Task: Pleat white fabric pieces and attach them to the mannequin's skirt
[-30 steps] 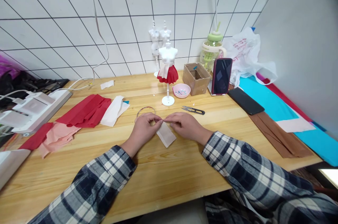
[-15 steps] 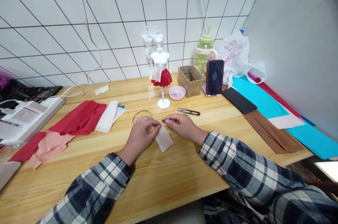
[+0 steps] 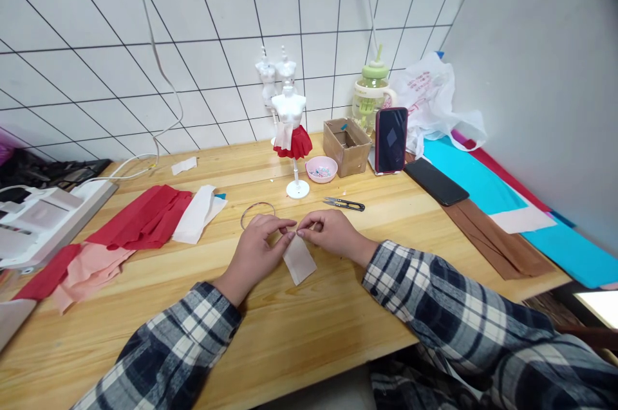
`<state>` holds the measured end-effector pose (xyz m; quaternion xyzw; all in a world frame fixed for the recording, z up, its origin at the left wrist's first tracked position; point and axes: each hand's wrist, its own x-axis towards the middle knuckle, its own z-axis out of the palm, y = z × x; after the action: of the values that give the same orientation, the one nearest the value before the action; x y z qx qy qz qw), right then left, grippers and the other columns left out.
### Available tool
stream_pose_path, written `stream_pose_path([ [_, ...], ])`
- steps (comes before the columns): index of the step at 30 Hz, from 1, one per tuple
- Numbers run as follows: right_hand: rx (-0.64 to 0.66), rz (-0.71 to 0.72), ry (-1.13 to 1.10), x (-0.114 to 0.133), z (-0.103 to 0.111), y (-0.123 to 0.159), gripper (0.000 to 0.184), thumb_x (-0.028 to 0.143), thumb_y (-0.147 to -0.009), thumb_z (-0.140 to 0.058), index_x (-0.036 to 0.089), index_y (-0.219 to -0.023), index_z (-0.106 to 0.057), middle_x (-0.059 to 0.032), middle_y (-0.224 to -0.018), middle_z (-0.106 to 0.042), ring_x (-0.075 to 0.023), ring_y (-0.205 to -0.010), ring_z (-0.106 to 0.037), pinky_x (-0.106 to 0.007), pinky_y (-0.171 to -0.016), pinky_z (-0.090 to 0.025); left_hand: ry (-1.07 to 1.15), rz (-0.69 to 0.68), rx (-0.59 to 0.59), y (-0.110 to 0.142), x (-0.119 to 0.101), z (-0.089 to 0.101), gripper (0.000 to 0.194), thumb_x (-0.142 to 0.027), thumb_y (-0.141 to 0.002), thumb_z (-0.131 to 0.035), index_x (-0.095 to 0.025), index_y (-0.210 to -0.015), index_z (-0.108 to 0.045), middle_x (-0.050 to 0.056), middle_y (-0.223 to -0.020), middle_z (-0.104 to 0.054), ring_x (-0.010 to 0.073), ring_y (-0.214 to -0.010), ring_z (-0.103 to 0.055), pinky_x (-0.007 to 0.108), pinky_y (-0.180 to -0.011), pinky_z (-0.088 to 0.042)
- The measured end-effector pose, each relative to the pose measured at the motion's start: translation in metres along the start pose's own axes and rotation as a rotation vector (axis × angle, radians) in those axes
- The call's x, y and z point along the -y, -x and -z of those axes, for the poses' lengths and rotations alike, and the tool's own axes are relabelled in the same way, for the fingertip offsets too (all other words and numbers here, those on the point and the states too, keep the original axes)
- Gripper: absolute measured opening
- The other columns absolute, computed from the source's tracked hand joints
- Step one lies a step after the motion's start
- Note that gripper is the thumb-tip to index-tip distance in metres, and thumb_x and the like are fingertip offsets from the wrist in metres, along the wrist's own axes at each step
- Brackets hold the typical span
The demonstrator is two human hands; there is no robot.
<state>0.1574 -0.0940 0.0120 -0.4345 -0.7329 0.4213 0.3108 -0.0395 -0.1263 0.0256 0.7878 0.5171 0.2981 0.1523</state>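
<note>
A small pale pink fabric piece [image 3: 300, 263] hangs between my hands, its lower end near the tabletop. My left hand [image 3: 253, 254] pinches its top edge between thumb and forefinger. The fingers of my right hand [image 3: 335, 233] are closed at the top right corner of the same piece; the fingertips hide the exact grip. Just beyond my left hand lies a thin hoop [image 3: 243, 215]. Black thread snips [image 3: 344, 204] rest beyond my right hand. Farther back, a small white dress form [image 3: 288, 107] wears a red skirt [image 3: 300, 143] with a pale strip at its front.
A pink bowl [image 3: 321, 170] of small beads stands beside a cardboard box [image 3: 346, 147]. Behind are a propped phone [image 3: 391, 139] and a green-lidded bottle [image 3: 374, 91]. Red fabric [image 3: 140, 217] and a power strip [image 3: 53, 223] lie left; a black phone [image 3: 436, 181] and brown fabric [image 3: 495, 239] right.
My right hand has moved left, and its fingertips have closed at the top of the fabric piece beside my left fingers. The view has shifted slightly.
</note>
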Motion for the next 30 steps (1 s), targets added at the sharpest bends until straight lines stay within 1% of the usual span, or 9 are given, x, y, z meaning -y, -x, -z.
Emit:
stream_pose_path([
  [2,0.004,0.020,0.004,-0.001,0.001,0.000,0.010,0.025,-0.080,-0.070,0.020,-0.086,-0.076,0.0022,-0.066,-0.069,-0.0098,-0.058,-0.057,-0.021,-0.058,-0.042,0.080,0.037,0.057,0.000,0.001,0.003,0.030,-0.041,-0.090,-0.055,-0.022,-0.107,-0.072,0.006,-0.094,-0.073,0.0225,-0.092,-0.063,0.037,-0.086,-0.046],
  [5,-0.018,0.030,0.027,-0.003,0.002,0.000,0.009,0.026,-0.080,-0.071,0.020,-0.086,-0.076,0.0020,-0.069,-0.070,-0.0097,-0.058,-0.056,-0.021,-0.058,-0.042,0.263,0.139,0.124,0.000,0.001,0.006,0.039,-0.046,-0.092,-0.047,-0.019,-0.101,-0.074,0.008,-0.100,-0.074,0.0240,-0.096,-0.065,0.037,-0.088,-0.048],
  [9,-0.053,0.117,0.066,-0.002,0.004,0.000,0.006,0.025,-0.080,-0.072,0.022,-0.085,-0.076,0.0010,-0.077,-0.073,-0.0100,-0.062,-0.057,-0.022,-0.059,-0.042,0.410,0.277,0.193,0.000,-0.003,0.007,0.054,-0.057,-0.093,-0.039,-0.017,-0.091,-0.074,0.007,-0.092,-0.076,0.0234,-0.086,-0.066,0.034,-0.080,-0.051],
  [14,-0.094,0.276,0.138,0.002,0.005,0.003,0.005,0.024,-0.083,-0.071,0.022,-0.086,-0.075,0.0001,-0.081,-0.073,-0.0108,-0.067,-0.058,-0.023,-0.062,-0.041,0.462,0.323,0.243,0.000,-0.006,0.003,0.043,-0.057,-0.084,-0.056,-0.017,-0.078,-0.071,0.002,-0.072,-0.069,0.0177,-0.069,-0.059,0.028,-0.066,-0.047],
  [18,-0.059,0.326,0.162,0.003,0.011,0.003,0.010,0.023,-0.084,-0.071,0.021,-0.093,-0.074,-0.0011,-0.088,-0.073,-0.0115,-0.071,-0.061,-0.023,-0.067,-0.044,0.617,0.385,0.236,0.001,-0.001,0.004,0.036,-0.052,-0.081,-0.062,-0.017,-0.074,-0.067,0.000,-0.067,-0.063,0.0143,-0.064,-0.055,0.026,-0.063,-0.045],
  [21,-0.029,0.274,0.148,0.003,0.014,0.003,0.020,0.022,-0.081,-0.073,0.021,-0.101,-0.073,-0.0016,-0.094,-0.073,-0.0101,-0.065,-0.059,-0.024,-0.067,-0.045,0.667,0.418,0.215,0.001,0.002,0.005,0.035,-0.052,-0.080,-0.062,-0.017,-0.076,-0.066,0.001,-0.069,-0.063,0.0145,-0.064,-0.055,0.026,-0.062,-0.045],
  [24,-0.024,0.151,0.061,0.004,0.012,0.002,0.023,0.025,-0.080,-0.072,0.020,-0.103,-0.072,-0.0025,-0.095,-0.073,-0.0093,-0.062,-0.058,-0.024,-0.065,-0.047,0.591,0.390,0.207,0.002,0.002,0.003,0.037,-0.052,-0.082,-0.061,-0.017,-0.077,-0.066,0.001,-0.070,-0.064,0.0146,-0.065,-0.056,0.026,-0.064,-0.046],
  [27,0.051,-0.005,-0.044,0.003,0.007,0.002,0.023,0.035,-0.083,-0.068,0.017,-0.096,-0.074,-0.0018,-0.081,-0.072,-0.0095,-0.057,-0.056,-0.023,-0.058,-0.044,0.478,0.326,0.210,0.003,-0.003,0.001,0.036,-0.051,-0.084,-0.059,-0.016,-0.078,-0.069,0.002,-0.072,-0.066,0.0154,-0.068,-0.057,0.026,-0.065,-0.045],
  [30,0.082,-0.088,-0.119,0.000,0.002,0.001,0.023,0.038,-0.079,-0.070,0.016,-0.085,-0.073,0.0008,-0.068,-0.067,-0.0092,-0.056,-0.054,-0.021,-0.055,-0.042,0.406,0.295,0.210,0.003,-0.007,0.001,0.036,-0.050,-0.085,-0.058,-0.017,-0.080,-0.070,0.002,-0.073,-0.069,0.0163,-0.068,-0.059,0.026,-0.065,-0.045],
])
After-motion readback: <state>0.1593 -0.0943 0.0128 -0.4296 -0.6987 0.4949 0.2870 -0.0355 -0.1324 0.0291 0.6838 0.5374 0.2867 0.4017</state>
